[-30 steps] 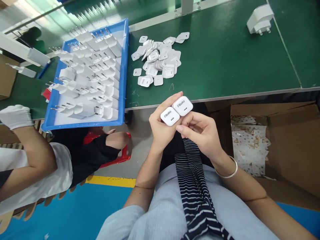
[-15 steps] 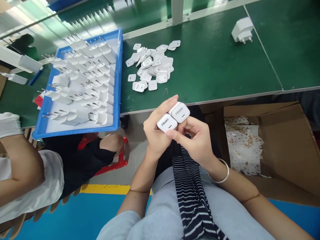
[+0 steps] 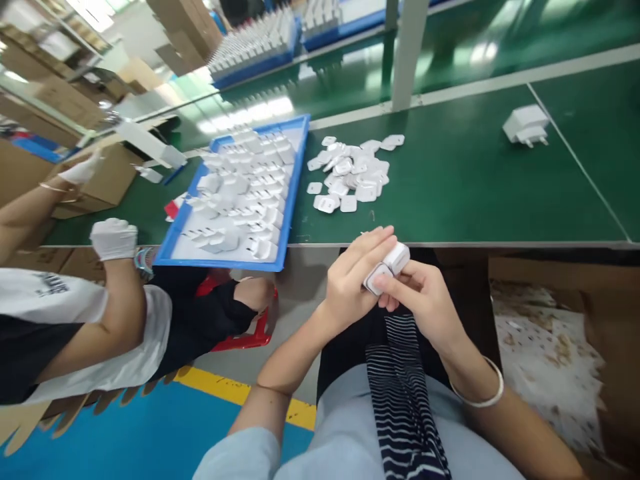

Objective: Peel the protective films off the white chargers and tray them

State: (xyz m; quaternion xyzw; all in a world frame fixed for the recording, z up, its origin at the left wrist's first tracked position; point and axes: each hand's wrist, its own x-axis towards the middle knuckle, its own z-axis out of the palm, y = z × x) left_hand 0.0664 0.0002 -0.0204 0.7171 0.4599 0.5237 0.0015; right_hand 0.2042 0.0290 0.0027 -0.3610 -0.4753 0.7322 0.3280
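Note:
Two white charger blocks are held together in front of my body, just off the table's front edge. My left hand wraps round them from the left, its fingers lying over their upper side. My right hand grips the nearer block from the right, with the thumb on its face. Beyond my hands, a loose pile of white square caps lies on the green table. A blue tray holding rows of white plug chargers stands left of the pile.
One white plug charger lies at the back right. A cardboard box with speckled white sheets is low on the right. At the left sits a person with white gloves. More filled trays stand behind.
The view has shifted, showing more of the room at the left. My left fingers have closed over the two blocks, which are turned and partly covered. The neighbouring person's second gloved hand has come into view.

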